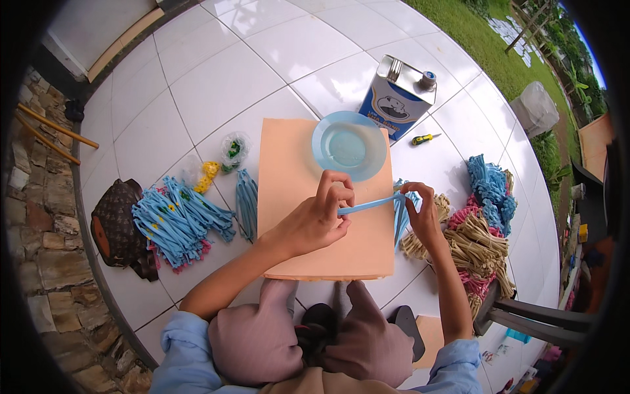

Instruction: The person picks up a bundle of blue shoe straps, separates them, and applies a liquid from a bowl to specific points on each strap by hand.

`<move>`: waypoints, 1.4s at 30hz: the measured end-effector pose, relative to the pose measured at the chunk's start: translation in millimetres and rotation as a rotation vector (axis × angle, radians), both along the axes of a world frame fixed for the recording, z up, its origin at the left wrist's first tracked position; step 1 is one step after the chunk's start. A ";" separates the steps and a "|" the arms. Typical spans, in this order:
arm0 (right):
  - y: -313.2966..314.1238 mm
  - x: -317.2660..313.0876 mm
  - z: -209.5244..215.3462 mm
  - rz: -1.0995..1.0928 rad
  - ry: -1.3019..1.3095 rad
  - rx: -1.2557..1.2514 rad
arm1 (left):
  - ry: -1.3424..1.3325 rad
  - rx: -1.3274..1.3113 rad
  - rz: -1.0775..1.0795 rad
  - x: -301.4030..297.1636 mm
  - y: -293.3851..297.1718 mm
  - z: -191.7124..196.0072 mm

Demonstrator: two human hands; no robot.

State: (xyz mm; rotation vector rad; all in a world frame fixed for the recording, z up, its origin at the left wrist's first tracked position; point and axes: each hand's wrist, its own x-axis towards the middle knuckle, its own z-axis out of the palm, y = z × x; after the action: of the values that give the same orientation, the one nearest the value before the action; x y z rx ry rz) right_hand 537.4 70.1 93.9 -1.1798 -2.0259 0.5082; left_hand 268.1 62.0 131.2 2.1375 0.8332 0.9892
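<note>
A light blue strip (369, 205) is stretched between my two hands, above a peach-coloured board (289, 197) over my knees. My left hand (325, 210) grips its left end with fingers curled. The other end is pinched between the fingers of my right hand (422, 209), just past the board's right edge. A thin dark shape hangs by the right fingertips; I cannot make out what it is. Beyond my left hand, a translucent blue plate (319, 152) rests on the board's far part.
A blue and white metal can (398, 98) and a yellow-black screwdriver (425, 139) stand and lie beyond the board. Bundled blue strips (177, 213) lie left, beside a brown bag (115, 220). Beige bundles (479, 246) and blue bundles (491, 190) are piled on the right.
</note>
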 end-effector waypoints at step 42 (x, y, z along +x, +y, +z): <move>24.3 -100.7 285.3 0.295 0.896 -0.215 | 0.098 1.131 0.250 -2.3 31.6 245.4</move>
State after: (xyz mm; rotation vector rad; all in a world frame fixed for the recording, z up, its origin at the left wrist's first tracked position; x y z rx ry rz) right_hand 436.7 94.4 379.2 -0.5752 -1.3641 1.1780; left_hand 265.8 93.6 376.6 3.0618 0.6445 1.7854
